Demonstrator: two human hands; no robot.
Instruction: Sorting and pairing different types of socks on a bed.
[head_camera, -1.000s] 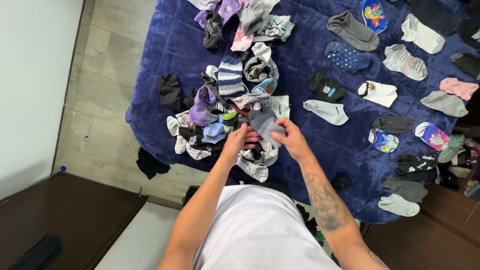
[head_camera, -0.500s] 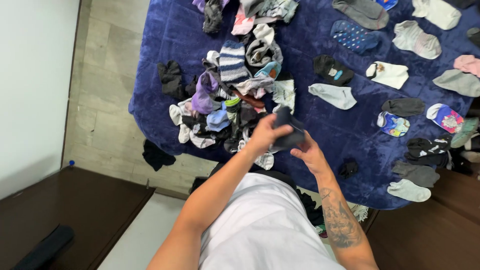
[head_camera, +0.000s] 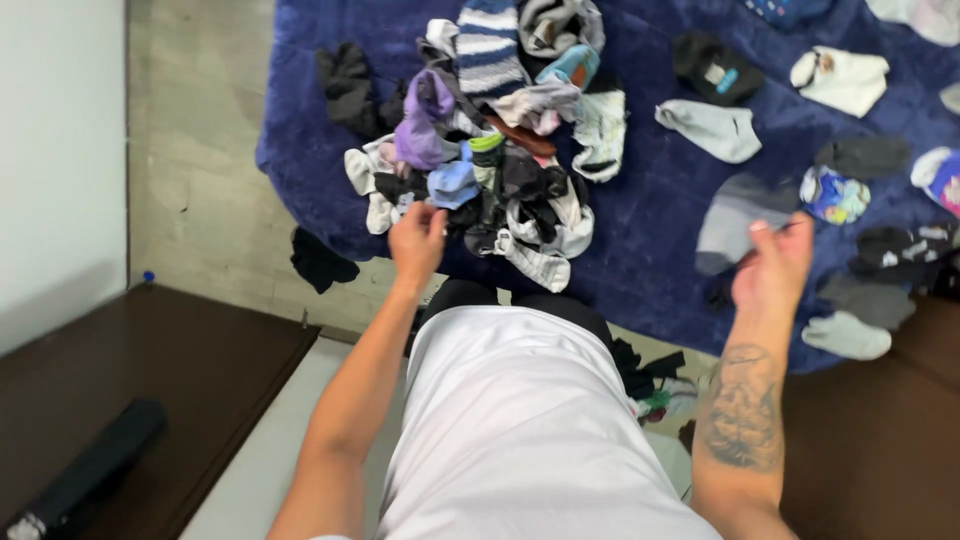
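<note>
A heap of mixed socks lies on the near left part of a dark blue blanket. My left hand is at the heap's near edge, fingers loosely apart and empty, next to a light blue sock. My right hand is out to the right, palm up with fingers spread. Just beyond its fingertips a blurred grey sock lies on the blanket; the hand does not grip it.
Single socks are spread over the blanket's right side, among them a pale grey one, a white one and a patterned one. A black sock lies on the tiled floor. Dark wooden furniture stands at lower left and lower right.
Both hands held the grey sock at the heap. My right hand has swung right and the sock now lies on the blanket there; my left hand went back to the heap.
</note>
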